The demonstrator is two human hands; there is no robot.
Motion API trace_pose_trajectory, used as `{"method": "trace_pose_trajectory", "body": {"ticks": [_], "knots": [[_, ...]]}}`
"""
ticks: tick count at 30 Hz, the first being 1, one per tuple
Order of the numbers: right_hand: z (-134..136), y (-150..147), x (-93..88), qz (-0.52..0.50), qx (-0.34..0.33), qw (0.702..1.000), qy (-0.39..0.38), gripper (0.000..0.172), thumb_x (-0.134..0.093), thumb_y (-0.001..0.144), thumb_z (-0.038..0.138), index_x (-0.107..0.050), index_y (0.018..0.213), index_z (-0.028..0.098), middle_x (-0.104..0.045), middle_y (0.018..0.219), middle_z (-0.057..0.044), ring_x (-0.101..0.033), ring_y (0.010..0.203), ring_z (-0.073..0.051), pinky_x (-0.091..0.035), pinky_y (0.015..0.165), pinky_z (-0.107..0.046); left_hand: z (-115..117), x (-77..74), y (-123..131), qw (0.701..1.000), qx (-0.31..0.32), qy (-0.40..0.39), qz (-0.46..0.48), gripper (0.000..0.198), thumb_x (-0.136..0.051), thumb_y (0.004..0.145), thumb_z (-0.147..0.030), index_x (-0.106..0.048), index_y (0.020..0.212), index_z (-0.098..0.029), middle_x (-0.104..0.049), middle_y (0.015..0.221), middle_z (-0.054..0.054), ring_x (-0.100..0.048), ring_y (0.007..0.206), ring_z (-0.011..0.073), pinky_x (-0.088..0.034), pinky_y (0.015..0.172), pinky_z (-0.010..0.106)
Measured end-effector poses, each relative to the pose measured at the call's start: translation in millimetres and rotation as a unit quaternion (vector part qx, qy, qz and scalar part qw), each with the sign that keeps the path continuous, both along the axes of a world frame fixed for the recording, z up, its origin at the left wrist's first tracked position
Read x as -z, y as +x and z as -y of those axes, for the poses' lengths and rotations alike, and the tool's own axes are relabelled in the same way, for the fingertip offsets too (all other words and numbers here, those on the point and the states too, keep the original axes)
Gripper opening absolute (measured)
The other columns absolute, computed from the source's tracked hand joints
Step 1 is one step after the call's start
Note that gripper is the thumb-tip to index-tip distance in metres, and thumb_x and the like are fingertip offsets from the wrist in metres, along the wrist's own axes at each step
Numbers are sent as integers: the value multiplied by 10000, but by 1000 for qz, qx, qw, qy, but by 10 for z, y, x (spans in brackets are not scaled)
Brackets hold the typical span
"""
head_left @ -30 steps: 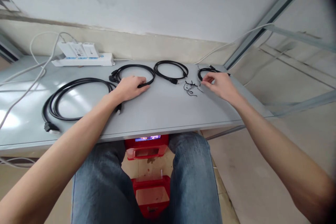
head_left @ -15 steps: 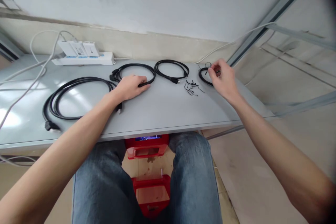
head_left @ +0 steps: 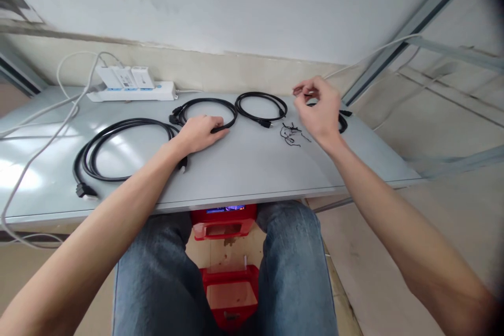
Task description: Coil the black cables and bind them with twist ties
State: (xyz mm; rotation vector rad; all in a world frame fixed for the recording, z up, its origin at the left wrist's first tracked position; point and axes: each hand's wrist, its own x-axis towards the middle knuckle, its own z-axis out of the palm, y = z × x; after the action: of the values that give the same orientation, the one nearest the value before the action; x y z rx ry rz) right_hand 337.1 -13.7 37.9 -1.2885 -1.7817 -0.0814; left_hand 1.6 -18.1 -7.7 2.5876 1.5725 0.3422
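My left hand (head_left: 202,134) is closed over the near side of a coiled black cable (head_left: 208,100) on the grey table. At the right, my right hand (head_left: 318,107) is raised above the tabletop, its fingertips pinched on a thin dark strand that looks like a black twist tie (head_left: 308,95). Partly hidden behind that hand lies another coiled black cable (head_left: 343,124). A small tangle of black twist ties (head_left: 290,135) sits just left of the right hand. Between my hands is a further coil of black cable (head_left: 262,93), its plug pointing toward me.
A larger looped black cable (head_left: 88,160) lies at the left, partly under my left forearm. Behind it, a white power strip (head_left: 136,93) holds several white adapters. White cords (head_left: 29,160) trail over the left end. A red stool (head_left: 224,226) stands below the table edge.
My right hand has moved left and slightly up, off the rightmost coil, uncovering its right side and a cable end. My left hand stays on its coil. The view has shifted slightly.
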Motion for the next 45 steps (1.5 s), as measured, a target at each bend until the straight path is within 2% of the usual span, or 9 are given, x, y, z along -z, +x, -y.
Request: {"method": "trace_pose_trajectory", "body": {"ticks": [2, 5, 10, 15, 19, 26, 35, 41, 45], "knots": [[-8, -261, 1, -18, -46, 999, -3, 117, -596, 1028, 174, -649, 993, 272, -812, 1047, -91, -823, 1100, -285, -680, 953, -453, 2, -2, -2, 1000, 0, -1, 2, 364, -527, 1129, -527, -736, 1020, -250, -826, 1013, 139, -758, 949, 357, -401, 744, 412], [-124, -630, 54, -50, -95, 994, -4, 86, -645, 1049, 226, -643, 978, 273, -726, 957, -57, -776, 1018, -269, -664, 918, -433, 7, -9, -2, 1000, 0, -3, 9, 354, -524, 1120, -533, -701, 992, -253, -806, 975, 129, -745, 930, 349, -388, 744, 414], [-398, -1191, 264, -127, -172, 976, -38, 158, -719, 1126, 397, -643, 1055, 277, -629, 976, -43, -703, 968, -246, -656, 892, -402, 27, -39, 17, 1000, -21, 7, -1, 369, -519, 1112, -513, -723, 977, -237, -822, 961, 155, -767, 926, 363, -378, 732, 428], [-198, -1521, 526, -178, -210, 958, -84, 268, -619, 1203, 552, -650, 1167, 288, -621, 1014, -59, -672, 1008, -265, -653, 898, -416, 39, -63, 29, 999, -39, 17, -24, 535, -461, 1145, -563, -826, 981, -209, -852, 937, 184, -801, 955, 397, -431, 746, 446], [-43, -1500, 619, -122, -249, 955, -102, 317, -645, 1176, 583, -621, 1040, 298, -625, 989, -62, -655, 980, -273, -639, 879, -429, 13, -55, 4, 998, -58, 13, -10, 540, -491, 1128, -583, -862, 1038, -201, -862, 964, 183, -799, 956, 385, -460, 763, 439], [-254, -1395, 649, -197, -234, 938, -162, 448, -850, 1024, 600, -562, 895, 281, -639, 881, -21, -578, 789, -209, -554, 784, -395, -19, -23, -72, 999, -47, 2, 15, 753, -325, 1173, -741, -760, 823, -237, -795, 819, 153, -762, 880, 347, -445, 738, 429], [-288, -1369, 656, -209, -233, 924, -218, 557, -1006, 835, 691, -667, 775, 253, -667, 751, -18, -550, 724, -196, -486, 694, -371, -13, -27, -104, 999, -35, 18, 28, 635, -418, 1137, -698, -688, 783, -246, -813, 846, 148, -722, 848, 321, -393, 738, 424], [-274, -1343, 614, -238, -239, 905, -258, 671, -886, 901, 875, -654, 801, 253, -636, 755, -10, -540, 599, -172, -480, 585, -369, -27, -17, -121, 997, -36, 20, 66, 456, -610, 1090, -647, -749, 933, -242, -821, 924, 100, -684, 842, 267, -383, 731, 369], [-233, -1338, 597, -203, -242, 920, -233, 707, -767, 986, 924, -574, 811, 267, -576, 740, 0, -517, 675, -186, -449, 611, -352, -31, -18, -114, 997, -48, 20, 60, 404, -616, 1099, -599, -792, 1037, -241, -830, 969, 104, -716, 885, 286, -409, 763, 368]]}}
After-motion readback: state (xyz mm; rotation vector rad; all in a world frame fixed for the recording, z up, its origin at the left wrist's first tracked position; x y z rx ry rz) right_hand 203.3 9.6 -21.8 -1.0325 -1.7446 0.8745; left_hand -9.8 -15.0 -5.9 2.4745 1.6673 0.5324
